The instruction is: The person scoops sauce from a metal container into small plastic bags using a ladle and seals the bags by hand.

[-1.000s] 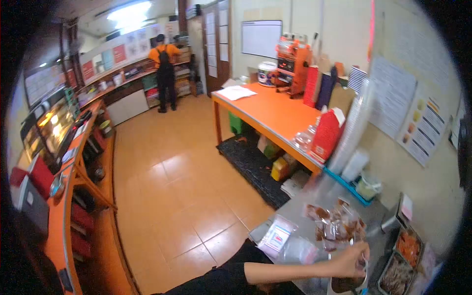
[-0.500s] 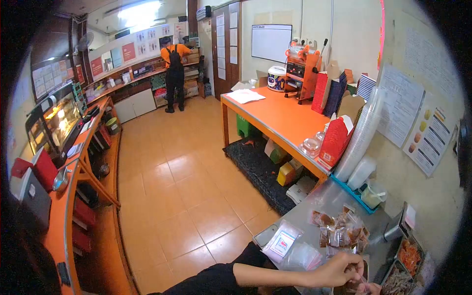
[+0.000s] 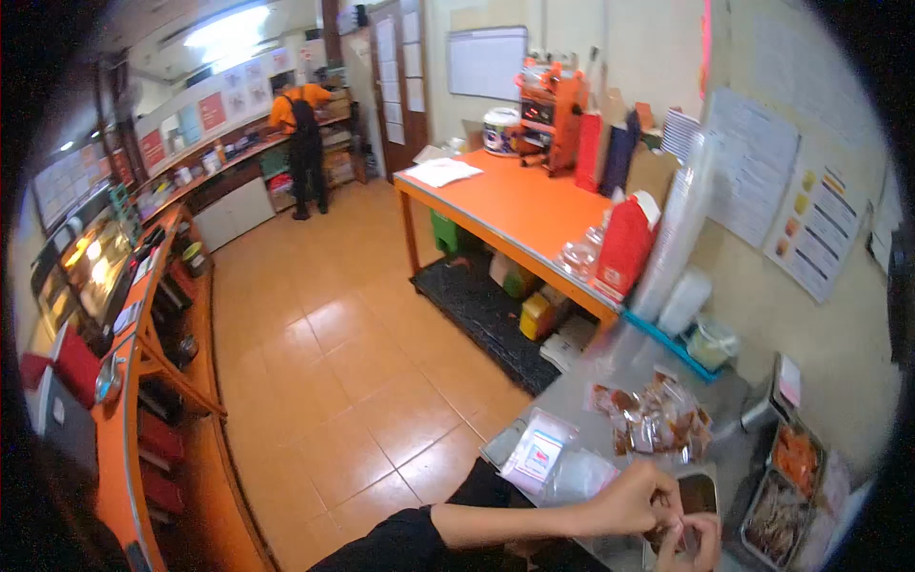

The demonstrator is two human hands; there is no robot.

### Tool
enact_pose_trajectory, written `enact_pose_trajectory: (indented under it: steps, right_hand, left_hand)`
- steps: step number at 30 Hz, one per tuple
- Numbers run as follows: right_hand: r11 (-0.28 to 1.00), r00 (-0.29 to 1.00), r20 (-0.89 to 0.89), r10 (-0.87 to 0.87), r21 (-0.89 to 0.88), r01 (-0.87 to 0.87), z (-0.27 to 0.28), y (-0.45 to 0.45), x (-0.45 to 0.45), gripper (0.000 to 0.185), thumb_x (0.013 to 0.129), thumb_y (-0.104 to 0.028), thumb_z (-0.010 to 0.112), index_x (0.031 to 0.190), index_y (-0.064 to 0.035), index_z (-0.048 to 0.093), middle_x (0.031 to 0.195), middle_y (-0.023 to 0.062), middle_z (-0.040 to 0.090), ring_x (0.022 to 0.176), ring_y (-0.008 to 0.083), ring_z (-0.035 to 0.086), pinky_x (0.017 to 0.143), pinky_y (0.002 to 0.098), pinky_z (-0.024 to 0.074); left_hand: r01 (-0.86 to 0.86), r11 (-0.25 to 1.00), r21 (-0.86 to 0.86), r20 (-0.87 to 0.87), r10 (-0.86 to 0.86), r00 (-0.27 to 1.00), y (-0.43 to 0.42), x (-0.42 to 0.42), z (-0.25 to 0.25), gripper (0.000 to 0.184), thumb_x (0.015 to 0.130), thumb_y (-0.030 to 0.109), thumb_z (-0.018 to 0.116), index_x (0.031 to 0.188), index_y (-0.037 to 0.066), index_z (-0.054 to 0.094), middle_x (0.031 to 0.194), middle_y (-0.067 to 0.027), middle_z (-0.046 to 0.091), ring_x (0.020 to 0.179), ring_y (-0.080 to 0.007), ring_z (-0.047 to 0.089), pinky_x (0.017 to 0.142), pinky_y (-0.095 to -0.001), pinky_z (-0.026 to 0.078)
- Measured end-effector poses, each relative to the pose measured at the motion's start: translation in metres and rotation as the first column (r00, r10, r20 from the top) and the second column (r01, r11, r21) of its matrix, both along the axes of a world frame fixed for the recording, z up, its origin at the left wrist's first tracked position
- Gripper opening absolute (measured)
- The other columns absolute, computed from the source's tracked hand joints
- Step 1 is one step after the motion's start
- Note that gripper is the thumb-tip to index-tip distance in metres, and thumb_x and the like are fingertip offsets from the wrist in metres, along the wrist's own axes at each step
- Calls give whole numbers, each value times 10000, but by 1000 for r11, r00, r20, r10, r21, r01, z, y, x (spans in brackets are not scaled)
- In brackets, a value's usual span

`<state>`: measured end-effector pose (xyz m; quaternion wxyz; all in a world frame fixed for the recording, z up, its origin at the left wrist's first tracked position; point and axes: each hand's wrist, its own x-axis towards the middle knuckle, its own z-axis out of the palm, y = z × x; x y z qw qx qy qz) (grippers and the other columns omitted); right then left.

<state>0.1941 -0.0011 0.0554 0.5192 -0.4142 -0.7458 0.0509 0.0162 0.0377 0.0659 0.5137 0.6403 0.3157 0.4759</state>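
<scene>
At the lower right, my left hand [image 3: 640,498] reaches over the steel counter [image 3: 620,357] with its fingers pinched. My right hand [image 3: 698,541] meets it fingertip to fingertip, also pinched. Between them is what looks like the top of a small clear plastic bag, mostly hidden by the fingers. Just behind the hands, a metal pan [image 3: 706,488] holds something brown. Beyond it lies a pile of clear packets [image 3: 658,417] with brown filling. A pack of clear bags [image 3: 539,452] and loose plastic bags [image 3: 579,475] lie beside my left forearm.
Metal trays hold orange shreds [image 3: 796,459] and greyish shreds [image 3: 777,520] at right. Stacked clear cups [image 3: 679,234] lean by a blue tray [image 3: 672,345]. An orange table [image 3: 505,205] carries a sealing machine [image 3: 553,114]. A co-worker [image 3: 303,143] stands at the far shelves.
The view has shifted, so the room sits further left and slightly higher. My right hand now shows more fully, and both hands' fingertips are close together.
</scene>
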Motion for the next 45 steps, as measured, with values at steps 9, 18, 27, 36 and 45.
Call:
enact_pose_trajectory:
  steps: [9, 18, 27, 36, 45]
  right_hand:
    - [910, 913, -152, -379, -239, 338, -7, -10, 35, 125, 731, 45, 634, 789, -50, 578, 727, 57, 563, 660, 171, 558, 609, 280, 446]
    - [922, 999, 31, 9, -387, 4, -87, 19, -98, 96, 807, -84, 684, 876, -35, 641, 927, 160, 629, 846, 331, 636, 754, 411, 517]
    - [837, 961, 9, -278, -489, 247, -144, 44, -112, 114, 779, -131, 726, 863, -62, 696, 1004, 129, 650, 1003, 324, 602, 909, 460, 434]
    - [952, 973, -230, -19, -301, -52, -82, 18, -108, 109, 801, -93, 763, 889, -40, 727, 923, 57, 644, 869, 174, 635, 744, 305, 497]
    - [544, 844, -521, 129, -674, -499, -79, 16, -71, 142, 868, -90, 727, 851, 14, 632, 802, 45, 677, 768, 81, 635, 681, 258, 511]
  left_hand:
    - [-104, 994, -35, 88, 107, 990, 61, 11, 3, 36, 869, 10, 660, 847, -15, 673, 753, -35, 674, 697, -92, 651, 624, -274, 539]
    - [-241, 899, 365, 96, 221, 970, 99, 11, 2, 326, 896, 78, 679, 1199, 26, 572, 1162, -73, 604, 1033, -168, 643, 864, -313, 529]
    - [-393, 881, -262, -141, 368, 919, 47, -91, -72, 329, 917, 149, 676, 1216, 27, 611, 1130, -71, 638, 1034, -141, 585, 798, -288, 513]
    - [-197, 856, -477, 1, 225, 974, 7, -90, -100, 177, 927, 105, 662, 1005, -44, 717, 871, -71, 715, 789, -115, 646, 738, -247, 514]
    - [-150, 984, -95, -217, 127, 968, 2, -90, -72, 180, 780, -25, 739, 957, 2, 722, 842, -73, 701, 783, -139, 653, 799, -287, 510]
